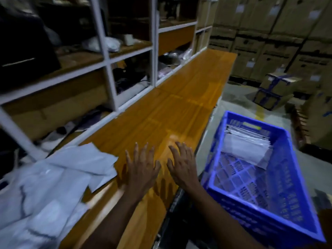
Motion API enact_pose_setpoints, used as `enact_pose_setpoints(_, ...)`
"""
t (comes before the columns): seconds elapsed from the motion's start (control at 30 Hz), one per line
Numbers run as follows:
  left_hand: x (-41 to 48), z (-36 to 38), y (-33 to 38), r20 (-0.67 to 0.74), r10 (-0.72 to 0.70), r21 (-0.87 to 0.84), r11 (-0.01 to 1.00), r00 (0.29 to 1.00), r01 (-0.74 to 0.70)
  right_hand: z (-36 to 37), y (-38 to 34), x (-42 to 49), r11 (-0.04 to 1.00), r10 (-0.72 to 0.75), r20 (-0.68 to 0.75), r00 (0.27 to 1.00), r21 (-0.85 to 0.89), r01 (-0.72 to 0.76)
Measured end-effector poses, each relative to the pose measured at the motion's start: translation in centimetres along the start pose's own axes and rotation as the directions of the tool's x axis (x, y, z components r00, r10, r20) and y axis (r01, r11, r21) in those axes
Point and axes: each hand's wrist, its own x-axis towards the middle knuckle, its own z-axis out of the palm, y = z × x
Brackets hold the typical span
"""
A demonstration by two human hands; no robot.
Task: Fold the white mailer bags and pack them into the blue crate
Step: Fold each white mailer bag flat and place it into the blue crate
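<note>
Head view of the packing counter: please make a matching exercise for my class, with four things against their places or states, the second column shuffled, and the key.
Things
1. crate
2. loose bags
3. left hand and right hand
4. cardboard boxes

Places or states
A. stacked high at the far right
B. piled on the left end of the counter
C. fingers spread, over the counter, holding nothing
D. right of the counter, with folded bags inside

Pairs: 1-D, 2-B, 3-C, 4-A
</note>
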Motion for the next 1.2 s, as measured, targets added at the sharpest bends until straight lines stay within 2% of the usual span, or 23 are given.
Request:
enact_pose_setpoints(0.1, -4.5, -0.8, -4.9, -0.011, -0.115, -0.008, 0.993, 0.993, 0.115, 3.1, -5.5, -1.9, 0.992, -0.122, 0.088, 0.989, 0.054, 0.118)
enact_pose_setpoints(0.2, -8.3, -1.6, -9.6, 0.003, -0.206, 0.032, 0.978, 0.978, 0.206, 5.8, -10.1, -3.5, 0.962, -0.253, 0.103, 0.962, 0.136, 0.239)
enact_pose_setpoints(0.3, -11.3, -2.4, -13.9, -0.035, -0.293, 0.063, 0.954, 0.955, 0.295, 8.3, -13.8, -3.8, 0.932, -0.355, 0.166, 0.92, 0.14, 0.335)
enact_pose_setpoints(0.43, -12.6, -3.3, -17.8, -0.058, -0.349, 0.103, 0.93, 0.935, 0.353, 10.6, -17.9, -2.0, 0.93, -0.366, 0.306, 0.879, 0.163, 0.33)
enact_pose_setpoints(0.53, -11.7, -3.0, -20.6, 0.069, -0.363, 0.17, 0.922, 0.929, 0.348, 11.5, -20.2, 0.5, 0.923, -0.384, 0.364, 0.848, 0.157, 0.351)
enact_pose_setpoints(0.63, -10.3, -2.6, -22.6, 0.152, -0.411, 0.235, 0.898, 0.899, 0.372, 12.5, -21.5, 2.8, 0.938, -0.342, 0.416, 0.842, 0.105, 0.329)
enact_pose_setpoints(0.7, -9.5, -2.5, -23.1, 0.191, -0.406, 0.283, 0.895, 0.894, 0.346, 13.4, -21.9, 3.7, 0.945, -0.325, 0.413, 0.851, 0.101, 0.312)
enact_pose_setpoints(0.83, -9.5, -0.5, -24.3, 0.22, -0.358, 0.391, 0.885, 0.907, 0.254, 15.0, -22.9, 5.2, 0.957, -0.246, 0.558, 0.792, 0.013, 0.288)
enact_pose_setpoints(0.9, -10.1, 0.8, -25.1, 0.255, -0.336, 0.398, 0.891, 0.907, 0.218, 15.6, -23.5, 5.5, 0.95, -0.253, 0.554, 0.793, -0.013, 0.313)
enact_pose_setpoints(0.97, -10.5, 1.7, -26.0, 0.216, -0.313, 0.361, 0.906, 0.925, 0.222, 15.7, -23.7, 5.4, 0.945, -0.275, 0.506, 0.818, -0.017, 0.328)
enact_pose_setpoints(1.13, -10.5, 1.6, -25.2, 0.108, -0.304, 0.366, 0.897, 0.947, 0.246, 15.4, -21.5, 4.5, 0.963, -0.261, 0.271, 0.926, 0.14, 0.231)
enact_pose_setpoints(1.2, -9.9, 1.2, -24.7, 0.057, -0.282, 0.357, 0.902, 0.958, 0.244, 15.1, -19.9, 4.3, 0.974, -0.211, 0.251, 0.945, 0.137, 0.181)
